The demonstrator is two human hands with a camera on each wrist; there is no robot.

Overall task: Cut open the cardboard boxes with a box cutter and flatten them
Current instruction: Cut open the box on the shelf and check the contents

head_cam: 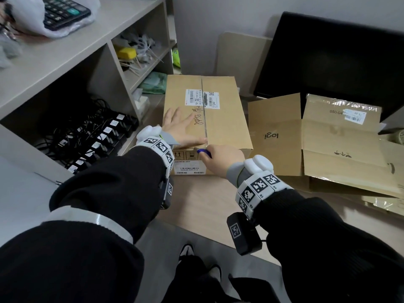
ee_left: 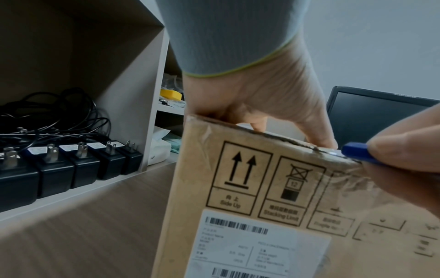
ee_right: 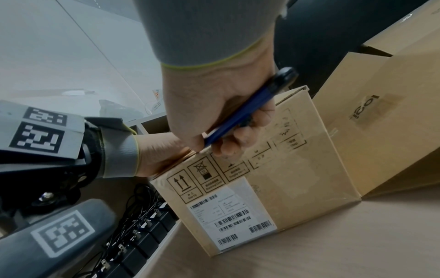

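Dim, even indoor light throughout, cool and greyish, with no clear source. Soft shadow only inside the shelf (head_cam: 91, 119) compartments, deepest around the black chargers (head_cam: 96, 136). Slight sheen on clear tape across the sealed box (head_cam: 225, 119) and on the flattened cardboard (head_cam: 341, 147) at right. Strong wide-angle bending toward the edges of the head view. Murkier and noisier in both wrist views, soft on the near label (ee_left: 250, 244) and blurred on the right hand (ee_left: 409, 159).
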